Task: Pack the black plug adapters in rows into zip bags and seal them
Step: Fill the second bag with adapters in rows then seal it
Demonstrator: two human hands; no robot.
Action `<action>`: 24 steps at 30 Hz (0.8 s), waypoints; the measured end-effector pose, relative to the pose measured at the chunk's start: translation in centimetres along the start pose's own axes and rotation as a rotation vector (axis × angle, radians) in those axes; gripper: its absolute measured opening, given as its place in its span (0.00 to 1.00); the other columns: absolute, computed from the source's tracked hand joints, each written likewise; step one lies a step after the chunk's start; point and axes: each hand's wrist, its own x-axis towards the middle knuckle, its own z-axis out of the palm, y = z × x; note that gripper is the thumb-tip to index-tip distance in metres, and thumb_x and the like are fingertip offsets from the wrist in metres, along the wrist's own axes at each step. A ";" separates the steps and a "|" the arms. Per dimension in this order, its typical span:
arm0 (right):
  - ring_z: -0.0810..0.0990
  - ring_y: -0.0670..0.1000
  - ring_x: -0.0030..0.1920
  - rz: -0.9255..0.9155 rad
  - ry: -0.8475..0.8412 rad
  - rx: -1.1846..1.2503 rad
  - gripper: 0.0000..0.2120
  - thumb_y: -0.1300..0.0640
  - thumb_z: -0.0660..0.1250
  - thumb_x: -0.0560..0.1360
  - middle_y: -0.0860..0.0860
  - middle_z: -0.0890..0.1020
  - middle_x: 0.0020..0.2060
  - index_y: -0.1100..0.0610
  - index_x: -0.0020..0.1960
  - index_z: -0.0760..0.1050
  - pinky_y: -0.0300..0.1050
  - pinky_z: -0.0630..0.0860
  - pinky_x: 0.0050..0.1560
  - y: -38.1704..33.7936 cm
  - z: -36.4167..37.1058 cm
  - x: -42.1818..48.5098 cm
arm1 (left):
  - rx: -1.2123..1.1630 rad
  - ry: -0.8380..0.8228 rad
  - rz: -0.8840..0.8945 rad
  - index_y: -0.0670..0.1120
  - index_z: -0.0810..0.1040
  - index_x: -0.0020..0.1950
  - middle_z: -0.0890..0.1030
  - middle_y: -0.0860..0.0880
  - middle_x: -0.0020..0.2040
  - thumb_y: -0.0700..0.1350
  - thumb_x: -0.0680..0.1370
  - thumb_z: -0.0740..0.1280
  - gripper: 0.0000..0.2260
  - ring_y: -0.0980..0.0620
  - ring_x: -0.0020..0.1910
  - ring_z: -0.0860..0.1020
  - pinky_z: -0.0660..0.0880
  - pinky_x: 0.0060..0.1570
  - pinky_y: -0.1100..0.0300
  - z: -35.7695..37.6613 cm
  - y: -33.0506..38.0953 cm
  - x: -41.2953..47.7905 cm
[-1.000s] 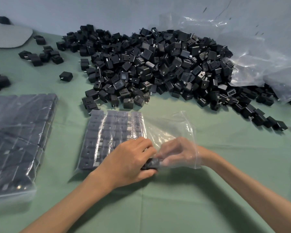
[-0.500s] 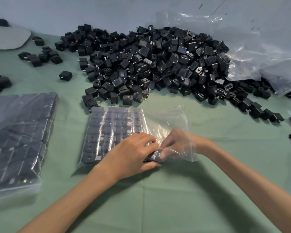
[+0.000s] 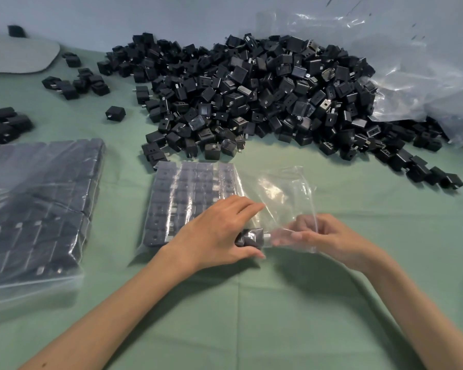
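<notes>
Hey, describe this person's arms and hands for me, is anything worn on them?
Both forearms are bare for as far up as the head view shows, with no sleeve in sight. The left hand and the right hand wear no gloves. No watch or bracelet shows on either wrist, and no ring on the fingers that can be seen.

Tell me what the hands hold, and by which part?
The left hand holds one black adapter by its left end, through the zip bag. The right hand sits in the bag's open mouth; whether it pinches anything cannot be told.
</notes>
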 end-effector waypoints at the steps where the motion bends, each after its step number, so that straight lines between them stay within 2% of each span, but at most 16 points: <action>1: 0.82 0.47 0.43 -0.018 -0.013 0.071 0.17 0.55 0.70 0.74 0.51 0.84 0.41 0.54 0.35 0.62 0.34 0.73 0.42 -0.2 0.1 0.0 | -0.007 -0.003 0.001 0.41 0.72 0.69 0.77 0.45 0.62 0.62 0.69 0.73 0.35 0.48 0.62 0.73 0.66 0.64 0.58 0.0 0.0 0.0; 4: 0.81 0.58 0.57 0.000 -0.047 0.228 0.08 0.64 0.60 0.75 0.59 0.82 0.55 0.60 0.40 0.61 0.40 0.76 0.55 -0.4 -0.4 0.2 | -0.002 -0.009 0.003 0.41 0.74 0.67 0.76 0.45 0.62 0.61 0.70 0.73 0.33 0.48 0.62 0.73 0.69 0.64 0.56 0.0 -0.1 -0.1; 6: 0.78 0.59 0.62 0.028 -0.108 0.251 0.09 0.65 0.57 0.75 0.61 0.81 0.57 0.57 0.40 0.60 0.43 0.75 0.58 -0.3 -0.7 0.3 | -0.002 0.000 0.011 0.41 0.76 0.65 0.76 0.46 0.62 0.61 0.71 0.72 0.31 0.49 0.62 0.74 0.70 0.64 0.56 0.0 -0.2 -0.1; 8: 0.77 0.55 0.63 0.066 -0.137 0.282 0.13 0.71 0.57 0.73 0.58 0.83 0.54 0.56 0.39 0.59 0.41 0.75 0.56 -0.3 -1.0 0.3 | -0.004 0.007 0.017 0.42 0.77 0.63 0.76 0.46 0.61 0.60 0.71 0.72 0.29 0.49 0.61 0.74 0.70 0.63 0.56 0.1 -0.3 -0.1; 10: 0.79 0.52 0.57 0.134 -0.119 0.190 0.14 0.74 0.57 0.73 0.55 0.83 0.53 0.57 0.40 0.60 0.40 0.74 0.50 -0.7 -0.9 0.5 | 0.001 0.004 0.025 0.43 0.77 0.60 0.77 0.46 0.59 0.59 0.72 0.73 0.25 0.48 0.59 0.74 0.71 0.61 0.55 0.3 -0.3 -0.1; 12: 0.76 0.49 0.48 0.203 -0.119 -0.015 0.10 0.69 0.60 0.72 0.52 0.83 0.54 0.56 0.45 0.64 0.40 0.70 0.43 -1.2 -0.9 0.8 | 0.009 -0.005 0.039 0.44 0.78 0.57 0.77 0.47 0.57 0.58 0.72 0.73 0.21 0.49 0.57 0.74 0.71 0.59 0.55 0.4 -0.3 0.0; 13: 0.76 0.49 0.47 0.227 -0.167 -0.116 0.10 0.66 0.63 0.73 0.52 0.83 0.56 0.55 0.50 0.67 0.39 0.69 0.42 -1.7 -1.2 0.9 | 0.010 -0.005 0.044 0.44 0.79 0.56 0.77 0.48 0.56 0.57 0.72 0.73 0.20 0.49 0.56 0.75 0.71 0.59 0.55 0.4 -0.3 0.0; 14: 0.78 0.47 0.48 0.259 -0.247 -0.201 0.14 0.64 0.67 0.75 0.51 0.82 0.58 0.54 0.57 0.68 0.38 0.71 0.44 -2.7 -1.7 1.0 | 0.010 -0.001 0.048 0.44 0.80 0.55 0.77 0.48 0.55 0.56 0.73 0.73 0.18 0.49 0.55 0.75 0.72 0.58 0.55 0.4 -0.3 0.0; 16: 0.80 0.46 0.56 0.338 -0.324 -0.375 0.23 0.56 0.70 0.74 0.48 0.81 0.59 0.53 0.66 0.68 0.41 0.75 0.56 -5.9 -4.0 0.9 | 0.012 0.012 0.060 0.45 0.81 0.53 0.78 0.48 0.54 0.54 0.73 0.73 0.16 0.49 0.53 0.76 0.74 0.57 0.52 0.4 -0.3 -0.1; 17: 0.81 0.47 0.57 0.336 -0.269 -0.494 0.24 0.50 0.70 0.71 0.46 0.83 0.56 0.51 0.66 0.71 0.43 0.75 0.58 -7.9 -5.2 0.8 | 0.014 0.016 0.068 0.45 0.81 0.52 0.79 0.48 0.53 0.54 0.73 0.73 0.15 0.49 0.53 0.76 0.74 0.56 0.51 0.3 -0.2 -0.1; 19: 0.83 0.49 0.49 0.192 0.044 -0.711 0.18 0.38 0.71 0.69 0.47 0.85 0.48 0.46 0.54 0.79 0.48 0.79 0.53 -11.7 -6.5 1.7 | 0.035 0.027 0.094 0.46 0.81 0.54 0.79 0.49 0.53 0.52 0.72 0.74 0.14 0.49 0.52 0.77 0.75 0.56 0.51 0.3 -0.1 -0.1; 20: 0.83 0.50 0.45 0.088 0.244 -0.743 0.16 0.36 0.70 0.69 0.47 0.85 0.44 0.47 0.49 0.80 0.51 0.80 0.48 -13.0 -6.4 2.9 | 0.051 0.033 0.112 0.46 0.81 0.55 0.79 0.48 0.53 0.51 0.72 0.75 0.15 0.49 0.53 0.77 0.75 0.56 0.52 0.3 -0.1 -0.1; 21: 0.83 0.50 0.42 -0.021 0.427 -0.748 0.14 0.38 0.69 0.70 0.47 0.85 0.41 0.49 0.45 0.80 0.53 0.81 0.43 -13.8 -5.7 4.8 | 0.061 0.036 0.129 0.46 0.80 0.56 0.79 0.48 0.53 0.50 0.71 0.76 0.16 0.48 0.53 0.78 0.75 0.56 0.52 0.2 -0.1 0.0; 22: 0.83 0.47 0.39 -0.114 0.536 -0.769 0.12 0.43 0.69 0.72 0.48 0.84 0.38 0.51 0.43 0.79 0.52 0.80 0.40 -14.0 -4.8 7.2 | 0.061 0.033 0.143 0.46 0.80 0.55 0.79 0.48 0.54 0.49 0.71 0.76 0.15 0.48 0.53 0.78 0.75 0.56 0.52 0.2 -0.1 0.0; 23: 0.82 0.45 0.39 -0.139 0.545 -0.872 0.10 0.46 0.69 0.73 0.48 0.83 0.39 0.53 0.44 0.78 0.51 0.79 0.39 -14.0 -3.7 9.9 | 0.060 0.030 0.153 0.46 0.80 0.54 0.79 0.47 0.54 0.49 0.71 0.76 0.14 0.48 0.52 0.78 0.75 0.55 0.52 0.2 -0.1 0.0; 24: 0.82 0.47 0.43 -0.103 0.471 -1.010 0.10 0.47 0.68 0.74 0.50 0.83 0.44 0.54 0.47 0.78 0.51 0.79 0.43 -13.7 -2.5 12.4 | 0.061 0.030 0.159 0.46 0.80 0.53 0.79 0.47 0.54 0.49 0.72 0.75 0.13 0.48 0.52 0.78 0.75 0.55 0.52 0.1 -0.1 0.0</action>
